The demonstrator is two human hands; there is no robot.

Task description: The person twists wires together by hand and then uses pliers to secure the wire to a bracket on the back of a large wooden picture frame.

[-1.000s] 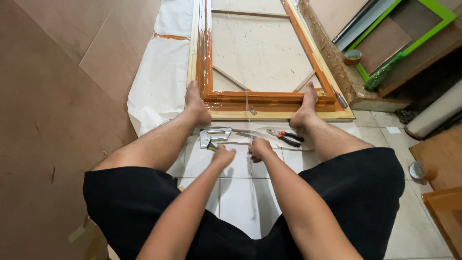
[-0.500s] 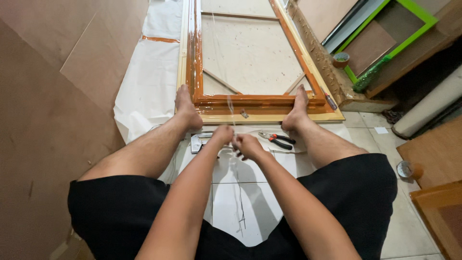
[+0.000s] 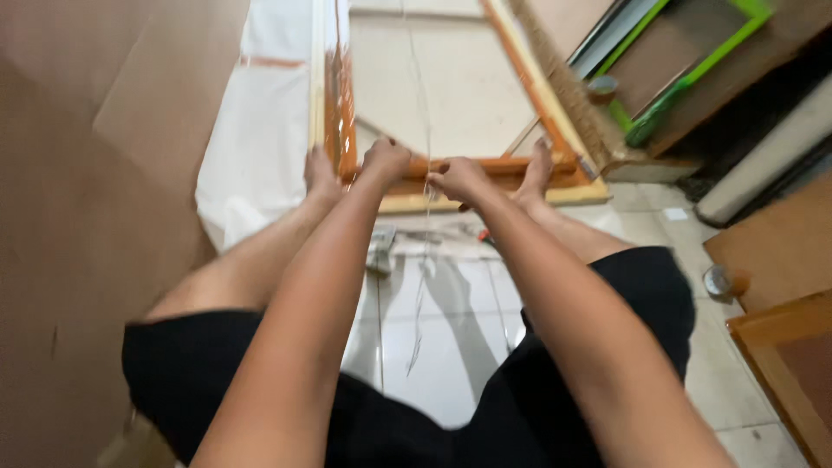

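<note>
While both my feet brace the orange wooden frame (image 3: 485, 169) on the floor, my left hand (image 3: 386, 160) and right hand (image 3: 459, 178) sit fisted, grip closed on a thin clear string (image 3: 422, 104) | string runs taut across the frame | best pulled evenly, wrists level.

White tiled floor (image 3: 451, 347) carries an orange wooden frame (image 3: 537, 113) on white sheeting (image 3: 260, 147) beyond the left hand (image 3: 386, 160); small tools (image 3: 381, 251) lie below it.
</note>
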